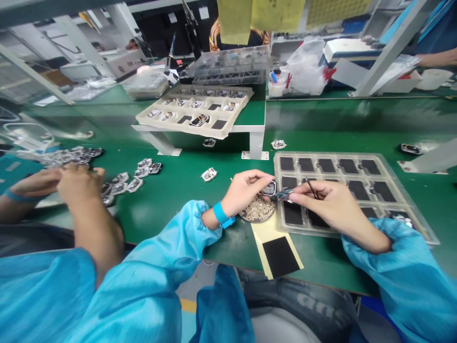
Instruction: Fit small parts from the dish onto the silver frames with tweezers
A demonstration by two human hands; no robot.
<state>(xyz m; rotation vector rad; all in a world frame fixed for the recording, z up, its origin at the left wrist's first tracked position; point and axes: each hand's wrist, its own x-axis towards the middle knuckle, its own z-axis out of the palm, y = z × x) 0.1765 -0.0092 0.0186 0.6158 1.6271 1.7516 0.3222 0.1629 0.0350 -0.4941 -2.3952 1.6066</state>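
My left hand (246, 193) pinches a small silver-rimmed device housing (268, 189), like a watch case. Against its right side, the closed fingers of my right hand (326, 200) hold a small blue-grey piece (284, 194); its exact kind is unclear. A thin dark strip (311, 188) rises by those fingers. Under my left hand lies a round dish (259, 212) covered with tiny speckled bits. Below it, a black square sheet (282, 256) rests on yellow paper (262, 243). My right hand is over a clear compartment tray (424, 233) with black pads in its pockets.
A cream tray (228, 125) of similar housings sits on a raised stand (255, 138). Loose housings (209, 174) are scattered on the green bench (178, 209). At left, a co-worker's hands (76, 183) are beside a pile of housings (76, 156). A metal post (433, 159) stands at right.
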